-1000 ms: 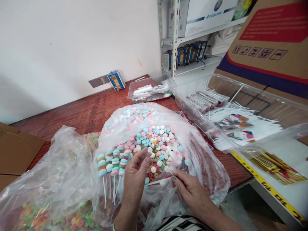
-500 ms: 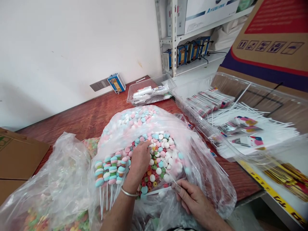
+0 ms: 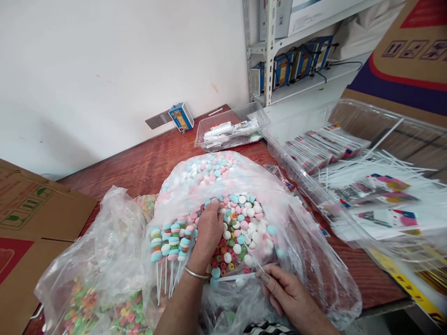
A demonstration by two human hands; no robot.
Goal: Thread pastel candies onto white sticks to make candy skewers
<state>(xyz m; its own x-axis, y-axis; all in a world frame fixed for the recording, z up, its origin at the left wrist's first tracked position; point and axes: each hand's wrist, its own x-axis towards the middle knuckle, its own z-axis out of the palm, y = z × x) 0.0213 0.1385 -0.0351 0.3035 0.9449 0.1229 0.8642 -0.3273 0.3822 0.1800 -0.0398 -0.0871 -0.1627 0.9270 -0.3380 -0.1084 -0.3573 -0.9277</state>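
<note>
A big clear plastic bag lies open in front of me, full of pink, blue and white round candies and coloured ring candies. My left hand reaches into the pile, fingers curled down among the round candies; what they pinch is hidden. My right hand rests at the bag's near edge and pinches a thin white stick. Several finished candy skewers lie on the plastic just left of my left hand.
A second bag of ring candies sits at the lower left, beside a cardboard box. Clear trays hold white sticks and printed wrappers on the right, a smaller tray behind. A metal shelf stands at the back.
My left hand went from lifted at the bag's near side down into the round candies. The right hand kept its stick and barely moved. The view shifted left.
</note>
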